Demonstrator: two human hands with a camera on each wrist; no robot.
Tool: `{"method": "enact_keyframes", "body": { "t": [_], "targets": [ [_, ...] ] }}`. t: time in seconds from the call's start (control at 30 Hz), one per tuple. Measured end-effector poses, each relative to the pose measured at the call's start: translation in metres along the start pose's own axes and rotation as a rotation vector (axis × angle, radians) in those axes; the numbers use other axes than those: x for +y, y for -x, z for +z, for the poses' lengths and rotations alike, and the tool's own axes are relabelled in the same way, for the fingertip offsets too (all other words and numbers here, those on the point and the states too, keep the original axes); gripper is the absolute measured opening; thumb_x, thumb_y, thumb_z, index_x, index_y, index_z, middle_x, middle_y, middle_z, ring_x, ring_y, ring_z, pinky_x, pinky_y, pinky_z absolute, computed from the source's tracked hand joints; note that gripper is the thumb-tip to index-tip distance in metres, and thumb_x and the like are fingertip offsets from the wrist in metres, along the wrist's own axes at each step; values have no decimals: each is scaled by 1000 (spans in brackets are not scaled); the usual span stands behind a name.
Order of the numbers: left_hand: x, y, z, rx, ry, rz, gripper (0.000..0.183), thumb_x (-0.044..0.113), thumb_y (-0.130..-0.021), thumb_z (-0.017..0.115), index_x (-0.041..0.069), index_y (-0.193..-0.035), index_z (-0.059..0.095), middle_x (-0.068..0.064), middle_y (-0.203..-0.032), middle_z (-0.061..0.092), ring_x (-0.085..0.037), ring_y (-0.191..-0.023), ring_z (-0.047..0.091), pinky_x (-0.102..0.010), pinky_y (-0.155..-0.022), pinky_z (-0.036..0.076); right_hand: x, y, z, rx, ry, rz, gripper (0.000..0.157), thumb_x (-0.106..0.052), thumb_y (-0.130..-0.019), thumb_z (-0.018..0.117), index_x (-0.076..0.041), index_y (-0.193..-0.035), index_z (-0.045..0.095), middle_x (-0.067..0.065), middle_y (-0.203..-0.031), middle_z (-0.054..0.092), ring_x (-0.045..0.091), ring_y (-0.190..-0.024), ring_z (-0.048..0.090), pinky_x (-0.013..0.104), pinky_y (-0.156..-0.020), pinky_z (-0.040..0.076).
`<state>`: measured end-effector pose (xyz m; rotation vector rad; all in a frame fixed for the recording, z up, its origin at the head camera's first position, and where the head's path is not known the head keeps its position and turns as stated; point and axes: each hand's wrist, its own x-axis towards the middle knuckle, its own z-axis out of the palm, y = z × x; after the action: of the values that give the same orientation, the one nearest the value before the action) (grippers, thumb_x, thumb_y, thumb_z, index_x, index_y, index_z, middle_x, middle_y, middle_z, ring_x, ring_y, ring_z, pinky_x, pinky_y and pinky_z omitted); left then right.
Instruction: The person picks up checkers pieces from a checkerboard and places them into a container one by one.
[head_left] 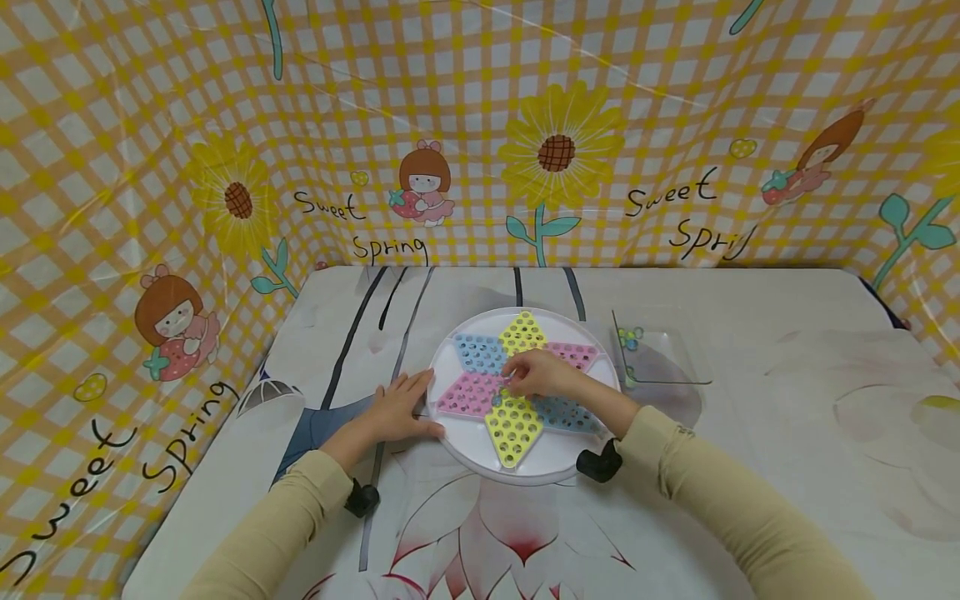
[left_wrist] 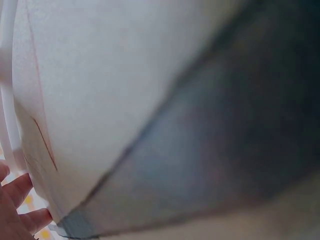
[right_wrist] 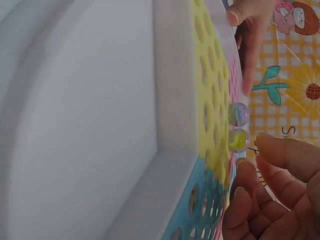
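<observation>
A round white Chinese checkers board (head_left: 465, 442) carries a six-pointed star of pink, yellow and blue perforated sections. My left hand (head_left: 397, 408) rests at the board's left edge, its fingers spread against the rim. Over the star's middle is my right hand (head_left: 542, 375), its fingers bent. In the right wrist view, a gap shows between thumb and index finger, with no marble visible in it. Just beyond those fingertips, a clear marble with a yellow swirl (right_wrist: 239, 140) sits on the board, beside another clear marble (right_wrist: 239, 114).
To the board's right stands a clear plastic box (head_left: 675, 354) with several marbles (head_left: 630, 337) at its left side. A checked, flower-printed cloth (head_left: 480, 100) rises behind and left of the table. Black wrist mounts (head_left: 600, 461) sit near the sleeves.
</observation>
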<state>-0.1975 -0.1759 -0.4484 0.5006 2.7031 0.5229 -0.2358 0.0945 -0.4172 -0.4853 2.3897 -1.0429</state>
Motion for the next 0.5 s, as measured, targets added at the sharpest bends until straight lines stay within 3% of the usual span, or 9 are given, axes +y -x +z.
{"method": "enact_keyframes", "body": {
  "t": [0.23, 0.5],
  "targets": [
    [-1, -1, 1, 4, -4, 3, 99, 54, -74, 67, 10, -147, 17, -14, -150, 21, -43, -137, 10, -69, -100, 9, -1, 0, 5, -18, 17, 5, 21, -6, -80, 64, -3, -100, 64, 2, -69, 52, 12, -57, 48, 20, -52, 40],
    [-1, -1, 1, 1, 3, -3, 100, 55, -73, 67, 10, -147, 17, -14, -151, 21, -42, -137, 8, -69, -101, 7, -2, 0, 7, -26, 40, 6, 22, -6, -80, 65, -2, -102, 64, 0, -66, 50, 11, -55, 46, 20, -51, 38]
  ]
}}
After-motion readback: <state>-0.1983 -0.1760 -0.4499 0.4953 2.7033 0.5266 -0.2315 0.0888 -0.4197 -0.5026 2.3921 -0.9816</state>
